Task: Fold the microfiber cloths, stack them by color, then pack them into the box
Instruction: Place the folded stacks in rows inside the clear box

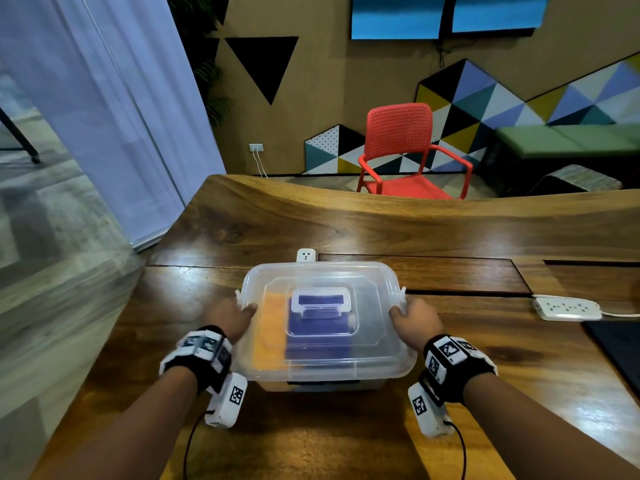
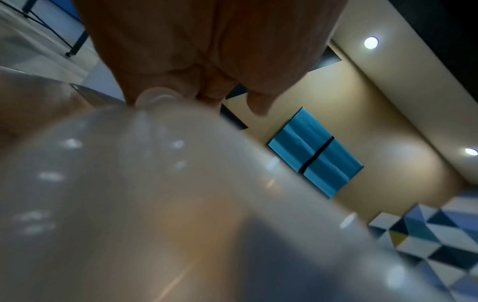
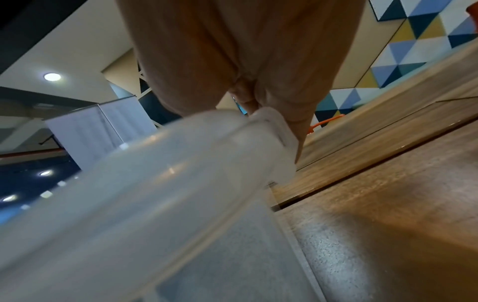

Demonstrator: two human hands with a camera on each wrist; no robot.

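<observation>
A clear plastic box with its lid on stands on the wooden table in front of me. Through the lid I see a folded orange cloth on the left and a folded blue cloth beside it in the middle. My left hand grips the box's left side, thumb on the lid's edge. My right hand grips the right side. In the right wrist view the fingers curl over the white side latch. The left wrist view shows my left hand curled at the box rim.
A white power strip with its cord lies to the right, and a dark flat object sits at the right edge. A small white socket stands just behind the box. A red chair is beyond the table's far edge.
</observation>
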